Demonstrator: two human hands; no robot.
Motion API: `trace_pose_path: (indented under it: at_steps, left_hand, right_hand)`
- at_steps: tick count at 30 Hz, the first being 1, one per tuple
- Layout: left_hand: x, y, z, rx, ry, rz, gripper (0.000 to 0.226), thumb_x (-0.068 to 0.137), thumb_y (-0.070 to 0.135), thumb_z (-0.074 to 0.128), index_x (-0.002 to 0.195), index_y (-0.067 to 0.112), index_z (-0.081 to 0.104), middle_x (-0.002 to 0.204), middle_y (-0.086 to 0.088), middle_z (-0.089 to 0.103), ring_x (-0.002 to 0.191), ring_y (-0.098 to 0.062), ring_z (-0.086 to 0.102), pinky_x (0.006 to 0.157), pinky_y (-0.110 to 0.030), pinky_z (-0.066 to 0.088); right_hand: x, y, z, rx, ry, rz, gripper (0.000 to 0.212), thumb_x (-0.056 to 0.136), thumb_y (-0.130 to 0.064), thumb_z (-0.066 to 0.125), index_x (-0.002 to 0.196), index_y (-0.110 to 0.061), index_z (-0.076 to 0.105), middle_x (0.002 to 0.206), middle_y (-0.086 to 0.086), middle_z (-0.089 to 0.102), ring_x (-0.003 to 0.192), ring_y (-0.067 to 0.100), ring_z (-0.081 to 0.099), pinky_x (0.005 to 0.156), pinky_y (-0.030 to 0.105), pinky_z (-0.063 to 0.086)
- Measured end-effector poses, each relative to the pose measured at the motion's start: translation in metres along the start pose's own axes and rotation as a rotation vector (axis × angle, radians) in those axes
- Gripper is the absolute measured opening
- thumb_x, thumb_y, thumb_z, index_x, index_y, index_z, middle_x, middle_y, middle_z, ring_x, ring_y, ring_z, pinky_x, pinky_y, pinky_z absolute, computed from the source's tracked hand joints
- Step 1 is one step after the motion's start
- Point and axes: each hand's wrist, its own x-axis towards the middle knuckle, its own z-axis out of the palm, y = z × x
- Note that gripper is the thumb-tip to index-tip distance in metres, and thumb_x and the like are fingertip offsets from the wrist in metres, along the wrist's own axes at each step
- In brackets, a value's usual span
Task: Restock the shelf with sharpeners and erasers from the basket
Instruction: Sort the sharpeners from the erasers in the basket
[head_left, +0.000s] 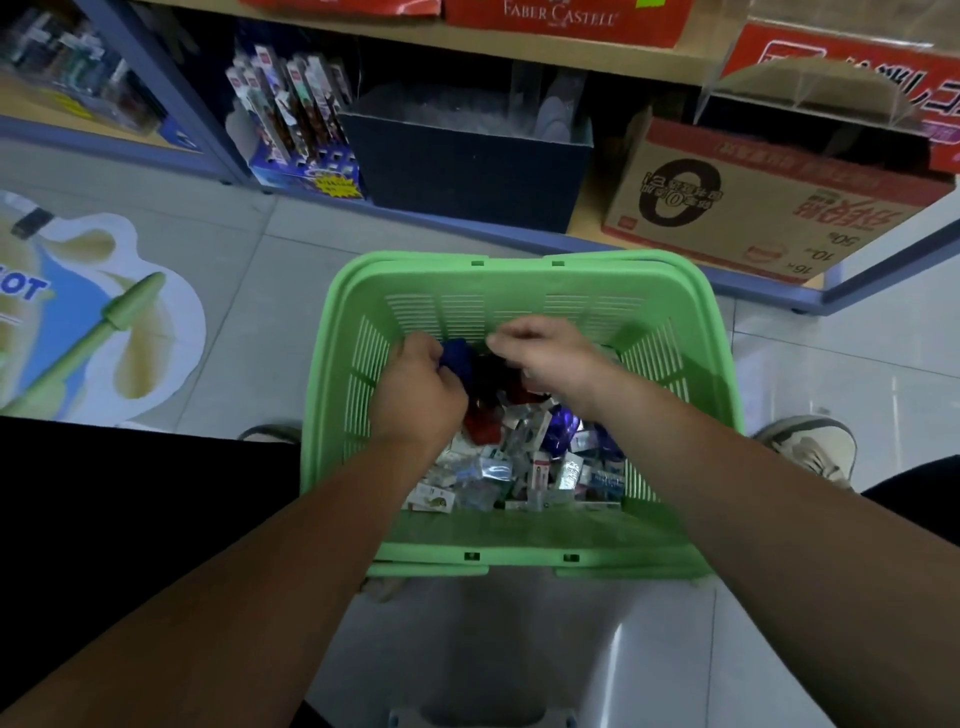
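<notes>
Basket (519, 270) before shelf (415, 218) | left hand (421, 387) grips blue item (458, 356) | right hand (550, 358) curled, contents unclear

Green slatted plastic basket (519, 280): upright on floor tiles, frame centre, handles folded down at the rims. Inside, a loose heap of small packaged erasers and sharpeners (519, 467), thickest toward 6 o'clock, with white, blue and red wrappers in a jumble. Dark blue piece (458, 356) at the heap's 11 o'clock, gripped by left hand (415, 384). Shelf (584, 218) at the basket's 12 o'clock: low wooden deck, blue edge.
</notes>
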Motion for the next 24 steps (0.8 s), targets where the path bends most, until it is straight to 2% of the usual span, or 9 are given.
trace_pose_path:
  at_steps: [2, 5, 8, 10, 13, 15, 17, 21, 24]
  left_hand:
    - [-0.004, 0.001, 0.013, 0.053, -0.07, 0.127, 0.018, 0.093, 0.012, 0.06, 0.111, 0.014, 0.062, 0.109, -0.005, 0.062, 0.088, -0.025, 0.063, 0.076, -0.038, 0.056]
    - [-0.013, 0.01, 0.045, 0.125, -0.438, 0.359, 0.021, 0.092, 0.013, 0.062, 0.111, 0.017, 0.07, 0.107, -0.004, 0.066, 0.093, -0.024, 0.065, 0.081, -0.037, 0.056]
    - [-0.021, 0.019, 0.07, 0.381, -0.689, 0.551, 0.034, 0.093, 0.024, 0.066, 0.126, 0.02, 0.066, 0.119, -0.002, 0.063, 0.108, -0.025, 0.059, 0.084, -0.038, 0.053]
    - [-0.019, 0.02, 0.08, 0.523, -0.72, 0.604, 0.049, 0.091, 0.031, 0.069, 0.138, 0.021, 0.056, 0.128, -0.001, 0.056, 0.115, -0.026, 0.053, 0.086, -0.039, 0.052]
    - [-0.018, 0.019, 0.088, 0.639, -0.682, 0.598, 0.066, 0.089, 0.033, 0.07, 0.149, 0.025, 0.041, 0.135, -0.003, 0.051, 0.121, -0.028, 0.051, 0.082, -0.039, 0.049]
    - [-0.017, 0.023, 0.095, 0.638, -0.637, 0.583, 0.06, 0.092, 0.029, 0.067, 0.146, 0.026, 0.042, 0.131, -0.005, 0.053, 0.117, -0.029, 0.055, 0.074, -0.036, 0.045]
    - [-0.015, 0.026, 0.099, 0.587, -0.616, 0.578, 0.044, 0.094, 0.026, 0.063, 0.136, 0.023, 0.051, 0.121, -0.006, 0.058, 0.109, -0.029, 0.06, 0.07, -0.035, 0.046]
    - [-0.009, 0.019, 0.087, 0.359, -0.692, 0.5, 0.028, 0.103, 0.024, 0.055, 0.129, 0.022, 0.064, 0.112, -0.002, 0.065, 0.095, -0.022, 0.063, 0.08, -0.038, 0.055]
    - [-0.003, 0.008, 0.061, 0.133, -0.623, 0.277, 0.027, 0.107, 0.018, 0.051, 0.125, 0.023, 0.07, 0.097, 0.001, 0.069, 0.069, -0.012, 0.06, 0.061, -0.026, 0.051]
  right_hand:
    - [-0.005, 0.009, -0.024, -0.297, 0.036, -0.025, 0.017, 0.094, -0.026, 0.076, 0.11, -0.021, 0.072, 0.111, 0.0, 0.071, 0.104, 0.019, 0.067, 0.096, 0.04, 0.056]
    - [-0.019, 0.026, -0.047, -0.815, -0.083, 0.053, 0.02, 0.092, -0.018, 0.077, 0.111, -0.01, 0.074, 0.11, 0.01, 0.072, 0.098, 0.025, 0.068, 0.091, 0.039, 0.059]
    - [-0.025, 0.052, -0.049, -1.015, -0.13, 0.119, 0.03, 0.092, -0.018, 0.075, 0.121, -0.011, 0.07, 0.116, 0.013, 0.07, 0.105, 0.03, 0.068, 0.095, 0.039, 0.057]
    - [-0.023, 0.073, -0.046, -1.092, -0.112, 0.056, 0.039, 0.09, -0.021, 0.076, 0.127, -0.015, 0.066, 0.127, 0.012, 0.066, 0.112, 0.031, 0.064, 0.097, 0.035, 0.055]
    - [-0.016, 0.097, -0.042, -1.15, -0.046, -0.023, 0.065, 0.085, -0.023, 0.081, 0.143, -0.018, 0.051, 0.145, 0.013, 0.044, 0.121, 0.031, 0.058, 0.105, 0.041, 0.053]
    - [-0.011, 0.104, -0.042, -1.189, -0.025, -0.041, 0.07, 0.088, -0.025, 0.079, 0.148, -0.018, 0.044, 0.148, 0.014, 0.036, 0.121, 0.031, 0.056, 0.104, 0.042, 0.053]
    - [-0.007, 0.106, -0.043, -1.213, -0.012, -0.062, 0.063, 0.091, -0.02, 0.075, 0.147, -0.018, 0.046, 0.148, 0.014, 0.041, 0.123, 0.031, 0.056, 0.105, 0.042, 0.051]
    - [-0.001, 0.103, -0.043, -1.308, 0.011, -0.03, 0.068, 0.091, -0.019, 0.077, 0.15, -0.026, 0.043, 0.147, 0.01, 0.052, 0.139, 0.03, 0.045, 0.105, 0.045, 0.053]
    - [-0.007, 0.104, -0.041, -1.52, -0.01, -0.042, 0.082, 0.095, -0.012, 0.07, 0.161, -0.033, 0.026, 0.148, 0.012, 0.052, 0.143, 0.032, 0.044, 0.103, 0.045, 0.055]
